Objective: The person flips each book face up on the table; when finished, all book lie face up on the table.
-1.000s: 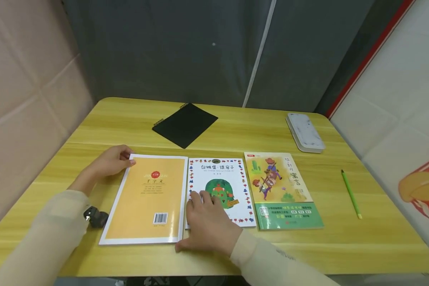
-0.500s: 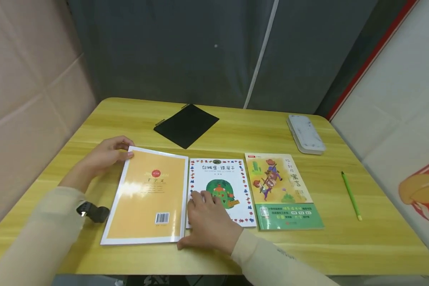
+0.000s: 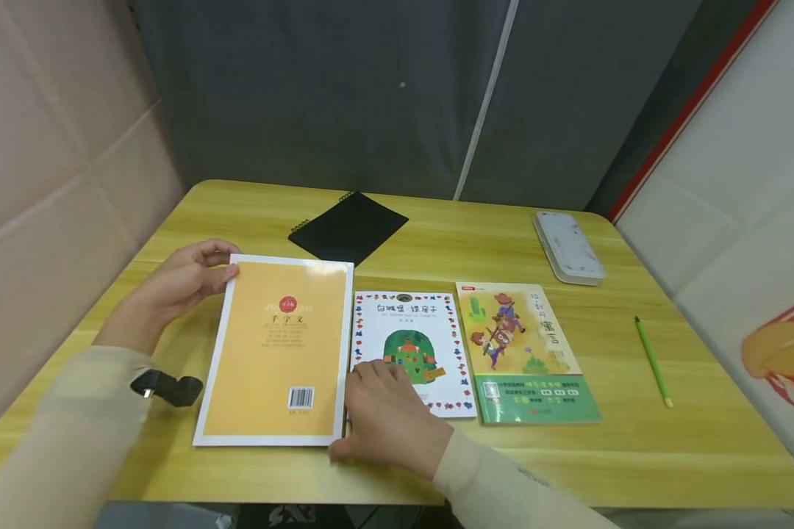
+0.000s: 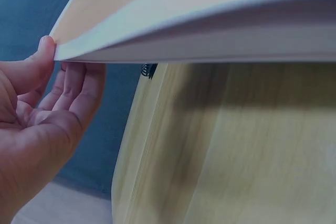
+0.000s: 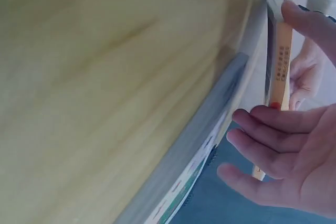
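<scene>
My left hand pinches the far left corner of a yellow-orange book with a white border, its barcoded back cover facing up. In the left wrist view the thumb is on top, fingers underneath, and the book's left side stands raised over a shadow on the table. My right hand is at the near end of the book's right edge, thumb at the bottom corner. The right wrist view shows its fingers loosely extended beside the orange spine. Partly under that hand lies a white picture book.
Right of the white book lies a yellow-and-green book. A black spiral notebook is at the back, its near corner overlapped by the raised book. A marbled white case and a green pencil lie on the right of the table.
The left hand has raised the yellow-orange book's far edge, which now overlaps the black notebook in the head view. The right hand stays at the book's near right corner.
</scene>
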Available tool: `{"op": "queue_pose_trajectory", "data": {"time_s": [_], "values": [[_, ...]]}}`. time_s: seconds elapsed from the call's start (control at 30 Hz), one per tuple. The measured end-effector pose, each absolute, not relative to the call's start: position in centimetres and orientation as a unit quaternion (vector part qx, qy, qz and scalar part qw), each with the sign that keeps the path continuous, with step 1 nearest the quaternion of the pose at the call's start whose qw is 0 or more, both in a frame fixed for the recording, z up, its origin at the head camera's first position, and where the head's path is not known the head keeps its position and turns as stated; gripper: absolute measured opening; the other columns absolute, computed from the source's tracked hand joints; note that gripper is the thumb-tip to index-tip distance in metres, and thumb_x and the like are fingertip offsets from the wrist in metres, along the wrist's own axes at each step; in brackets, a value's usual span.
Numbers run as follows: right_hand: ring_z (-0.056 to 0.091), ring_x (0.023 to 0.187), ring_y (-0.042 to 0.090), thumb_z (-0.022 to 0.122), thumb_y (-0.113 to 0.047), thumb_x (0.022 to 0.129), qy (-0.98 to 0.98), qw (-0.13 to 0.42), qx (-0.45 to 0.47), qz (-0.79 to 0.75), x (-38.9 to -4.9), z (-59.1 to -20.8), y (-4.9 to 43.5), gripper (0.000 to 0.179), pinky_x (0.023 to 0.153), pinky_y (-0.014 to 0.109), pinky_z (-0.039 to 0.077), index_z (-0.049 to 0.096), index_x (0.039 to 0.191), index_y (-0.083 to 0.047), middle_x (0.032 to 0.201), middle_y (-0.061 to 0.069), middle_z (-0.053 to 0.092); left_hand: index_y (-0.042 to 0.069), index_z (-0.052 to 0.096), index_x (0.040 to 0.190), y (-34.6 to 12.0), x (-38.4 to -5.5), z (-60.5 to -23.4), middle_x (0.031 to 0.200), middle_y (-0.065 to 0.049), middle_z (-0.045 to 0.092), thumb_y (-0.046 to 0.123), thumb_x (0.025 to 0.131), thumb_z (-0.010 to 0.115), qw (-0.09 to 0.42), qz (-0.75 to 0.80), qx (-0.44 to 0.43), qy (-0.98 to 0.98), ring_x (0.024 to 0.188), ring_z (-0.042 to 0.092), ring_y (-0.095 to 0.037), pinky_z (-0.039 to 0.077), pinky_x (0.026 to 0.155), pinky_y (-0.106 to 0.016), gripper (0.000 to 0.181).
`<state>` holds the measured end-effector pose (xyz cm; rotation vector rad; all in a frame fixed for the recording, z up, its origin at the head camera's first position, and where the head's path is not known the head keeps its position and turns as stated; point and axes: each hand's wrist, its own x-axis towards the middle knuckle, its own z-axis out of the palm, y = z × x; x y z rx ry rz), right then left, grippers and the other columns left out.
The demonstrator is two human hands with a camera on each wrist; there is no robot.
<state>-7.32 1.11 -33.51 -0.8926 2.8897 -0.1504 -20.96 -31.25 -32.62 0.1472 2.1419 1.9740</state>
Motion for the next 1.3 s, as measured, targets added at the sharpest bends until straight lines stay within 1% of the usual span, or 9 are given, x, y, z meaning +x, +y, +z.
{"op": "queue_pose_trajectory", "data": {"time_s": [0.13, 0.33, 0.47, 0.6, 0.8, 0.93, 1.03, 1.17, 1.3], "values": [[0.052, 0.095, 0.019, 0.083, -0.052, 0.072, 0.95, 0.071, -0.281, -0.111, -7.1, -32.8, 1.2, 0.07, 0.091, 0.038, 0.049, 0.061, 0.113, 0.0, 0.105, 0.006, 0.06, 0.013, 0.057, 0.109, -31.1, -20.9, -32.6, 0.097, 0.006, 0.066, 0.005, 0.096, 0.063, 0.107, 0.692, 0.041, 0.713, 0.083, 0.063, -0.008, 0.054, 0.074, -0.021, 0.016], [0.047, 0.087, 0.013, 0.088, -0.038, 0.072, 0.926, 0.098, -0.266, -0.25, -6.7, -31.1, 1.9, 0.075, 0.075, 0.021, 0.045, 0.054, 0.126, 0.003, 0.107, 0.003, 0.056, 0.006, 0.051, 0.12, -30.7, -21.3, -32.8, 0.098, 0.011, 0.066, 0.009, 0.096, 0.064, 0.092, 0.65, 0.022, 0.754, 0.086, 0.063, -0.005, 0.055, 0.078, -0.02, 0.027], [0.054, 0.097, 0.014, 0.086, -0.029, 0.076, 0.888, 0.132, -0.244, -0.367, -6.6, -30.0, 2.3, 0.078, 0.081, 0.021, 0.049, 0.046, 0.136, 0.001, 0.123, 0.006, 0.053, 0.0, 0.047, 0.125, -30.1, -21.8, -32.9, 0.098, 0.012, 0.065, 0.012, 0.096, 0.064, 0.079, 0.621, 0.017, 0.779, 0.086, 0.063, -0.004, 0.055, 0.08, -0.021, 0.035], [0.058, 0.107, 0.016, 0.079, -0.018, 0.082, 0.828, 0.142, -0.235, -0.488, -6.5, -29.0, 2.4, 0.072, 0.089, 0.023, 0.053, 0.041, 0.141, -0.001, 0.127, 0.006, 0.049, -0.001, 0.049, 0.128, -29.0, -22.2, -33.2, 0.094, 0.013, 0.065, 0.021, 0.095, 0.069, 0.068, 0.575, 0.015, 0.815, 0.085, 0.063, -0.004, 0.054, 0.082, -0.023, 0.044], [0.059, 0.106, 0.012, 0.074, -0.007, 0.082, 0.773, 0.065, -0.304, -0.553, -6.1, -27.7, 1.6, 0.067, 0.083, 0.02, 0.055, 0.045, 0.142, -0.001, 0.123, 0.006, 0.052, -0.003, 0.046, 0.134, -26.8, -22.7, -33.8, 0.103, 0.004, 0.066, 0.017, 0.095, 0.069, 0.105, 0.584, 0.04, 0.804, 0.09, 0.064, -0.007, 0.053, 0.087, -0.027, 0.05], [0.061, 0.097, 0.006, 0.073, -0.009, 0.08, 0.776, 0.002, -0.366, -0.514, -5.8, -27.3, 0.7, 0.062, 0.08, 0.016, 0.054, 0.049, 0.137, 0.0, 0.122, 0.007, 0.055, -0.006, 0.039, 0.142, -25.4, -23.2, -34.5, 0.129, -0.019, 0.058, -0.002, 0.097, 0.055, 0.145, 0.605, 0.086, 0.778, 0.101, 0.063, -0.01, 0.053, 0.09, -0.027, 0.049], [0.057, 0.089, 0.003, 0.071, -0.012, 0.08, 0.796, -0.029, -0.387, -0.465, -5.6, -26.9, 0.3, 0.059, 0.077, 0.012, 0.051, 0.051, 0.134, 0.0, 0.116, 0.004, 0.055, -0.006, 0.035, 0.147, -24.8, -23.5, -35.0, 0.141, -0.029, 0.048, -0.006, 0.098, 0.047, 0.175, 0.599, 0.118, 0.772, 0.113, 0.06, -0.017, 0.048, 0.097, -0.027, 0.05], [0.053, 0.085, 0.005, 0.068, -0.017, 0.081, 0.817, -0.042, -0.388, -0.424, -5.6, -26.5, -0.1, 0.056, 0.072, 0.01, 0.046, 0.051, 0.131, -0.001, 0.109, 0.0, 0.052, -0.004, 0.03, 0.151, -24.2, -23.4, -34.8, 0.144, -0.028, 0.046, -0.001, 0.101, 0.044, 0.208, 0.604, 0.135, 0.757, 0.125, 0.053, -0.026, 0.041, 0.108, -0.034, 0.052], [0.054, 0.084, 0.004, 0.066, -0.019, 0.081, 0.83, -0.031, -0.38, -0.407, -6.1, -26.5, -0.3, 0.051, 0.071, 0.009, 0.046, 0.051, 0.127, -0.002, 0.107, -0.001, 0.051, 0.0, 0.02, 0.155, -24.1, -23.4, -34.4, 0.146, -0.028, 0.041, -0.004, 0.101, 0.041, 0.216, 0.632, 0.147, 0.73, 0.125, 0.054, -0.027, 0.045, 0.105, -0.033, 0.058]]}}
